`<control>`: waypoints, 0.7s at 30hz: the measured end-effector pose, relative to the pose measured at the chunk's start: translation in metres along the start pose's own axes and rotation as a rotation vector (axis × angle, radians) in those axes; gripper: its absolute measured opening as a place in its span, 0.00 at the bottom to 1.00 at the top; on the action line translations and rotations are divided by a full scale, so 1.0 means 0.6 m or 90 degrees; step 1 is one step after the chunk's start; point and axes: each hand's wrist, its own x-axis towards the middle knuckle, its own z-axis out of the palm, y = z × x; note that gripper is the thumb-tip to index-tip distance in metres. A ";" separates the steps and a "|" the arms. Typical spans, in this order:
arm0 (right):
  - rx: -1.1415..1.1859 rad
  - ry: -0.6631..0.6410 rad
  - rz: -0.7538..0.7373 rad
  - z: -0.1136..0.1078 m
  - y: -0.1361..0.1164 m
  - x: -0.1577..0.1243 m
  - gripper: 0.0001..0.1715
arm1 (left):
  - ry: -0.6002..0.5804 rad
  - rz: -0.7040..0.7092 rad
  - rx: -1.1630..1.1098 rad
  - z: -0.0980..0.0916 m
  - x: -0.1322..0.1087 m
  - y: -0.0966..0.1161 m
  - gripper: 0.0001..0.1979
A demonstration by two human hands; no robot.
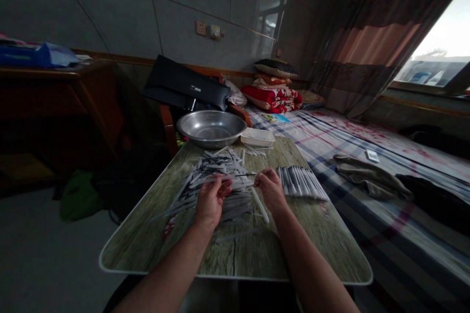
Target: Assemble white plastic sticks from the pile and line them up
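One left hand [213,198], half-curled, its hold unclear, and one right hand [270,187], pinching a slender stick [248,183], hover by heaped white tubes [216,162].

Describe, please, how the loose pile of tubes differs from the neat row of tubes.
The pile of tubes is jumbled; the row of tubes lies nearly parallel. The pile spreads wide on the table; the row is compact, beside the right hand. Both have slim, pale tubes.

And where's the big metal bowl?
In the head view, the big metal bowl is at the far end of the table, just left of the white plastic box.
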 end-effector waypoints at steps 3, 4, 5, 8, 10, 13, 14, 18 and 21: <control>0.037 -0.106 0.084 0.004 -0.003 -0.007 0.13 | -0.003 -0.011 0.005 0.004 -0.003 -0.001 0.16; 0.057 -0.150 0.124 0.006 -0.006 -0.010 0.12 | -0.007 -0.017 0.009 0.004 -0.004 -0.002 0.16; 0.078 -0.188 0.162 0.007 -0.008 -0.012 0.13 | -0.011 -0.024 0.012 0.005 -0.005 -0.002 0.16; 0.118 -0.252 0.225 0.010 -0.015 -0.018 0.17 | -0.029 -0.049 0.015 0.005 -0.006 -0.004 0.15; 0.117 -0.254 0.225 0.011 -0.012 -0.019 0.17 | -0.038 -0.064 0.012 0.004 -0.007 -0.004 0.14; 0.074 -0.250 0.191 0.015 0.000 -0.019 0.15 | -0.066 -0.098 0.019 0.006 -0.011 -0.003 0.12; 0.056 -0.255 0.185 0.016 0.005 -0.019 0.15 | -0.077 -0.110 0.023 0.007 -0.013 -0.002 0.12; -0.022 -0.260 0.181 0.015 0.010 -0.015 0.18 | -0.092 -0.152 0.024 0.012 -0.017 -0.001 0.09; -0.123 -0.187 0.106 0.003 0.004 -0.004 0.17 | -0.075 -0.180 0.001 0.014 -0.017 0.001 0.07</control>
